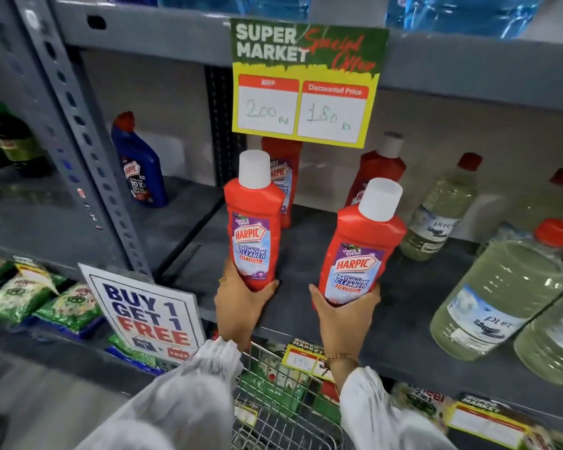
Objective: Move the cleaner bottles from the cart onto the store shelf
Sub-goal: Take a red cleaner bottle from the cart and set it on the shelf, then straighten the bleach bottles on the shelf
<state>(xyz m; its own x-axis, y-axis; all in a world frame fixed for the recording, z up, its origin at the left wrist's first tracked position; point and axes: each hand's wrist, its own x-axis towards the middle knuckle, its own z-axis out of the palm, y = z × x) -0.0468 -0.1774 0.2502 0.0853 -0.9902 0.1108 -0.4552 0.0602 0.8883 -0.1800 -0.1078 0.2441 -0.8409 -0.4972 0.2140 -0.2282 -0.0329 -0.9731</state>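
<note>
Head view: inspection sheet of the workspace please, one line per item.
Surface: grey shelf, front part bare between the hands.
Job's things: two red Harpic bottles, left bottle and right bottle, both held upright over the shelf; two more red bottles stand at the back.
Clutter: blue bottle at the left; clear bottles with pale liquid at the right; price sign hanging from the shelf above.
Grippers: left hand grips the left bottle's base; right hand grips the right bottle's base.
Cables: nothing seen.
Surroundings: wire cart below; offer sign; green packs on the lower left shelf.
</note>
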